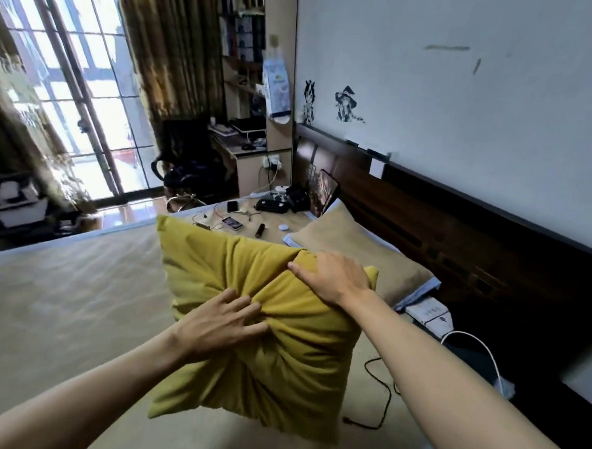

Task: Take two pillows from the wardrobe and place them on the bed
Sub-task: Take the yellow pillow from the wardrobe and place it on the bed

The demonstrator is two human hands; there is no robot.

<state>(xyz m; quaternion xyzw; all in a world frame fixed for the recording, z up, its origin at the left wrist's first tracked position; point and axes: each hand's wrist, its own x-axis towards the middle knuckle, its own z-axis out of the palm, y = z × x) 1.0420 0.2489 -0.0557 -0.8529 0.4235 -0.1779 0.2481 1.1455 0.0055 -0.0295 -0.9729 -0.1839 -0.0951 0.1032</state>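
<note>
A mustard-yellow square pillow [216, 271] hangs in front of me above the bed [61, 298]. My left hand [221, 323] bunches the fabric at the pillow's middle. My right hand [333, 277] grips its upper right corner. A second pillow, tan with a pale blue edge [355, 248], lies flat on the bed by the dark wooden headboard [458, 239]. The wardrobe is out of view.
Small items lie at the bed's far end: a phone [232, 222], a black pouch [271, 205], a torch [260, 230], cables. A black cord [381, 393] trails over the bed at right. A white power strip [429, 312] sits beside the headboard. A desk, a chair and glass doors stand beyond.
</note>
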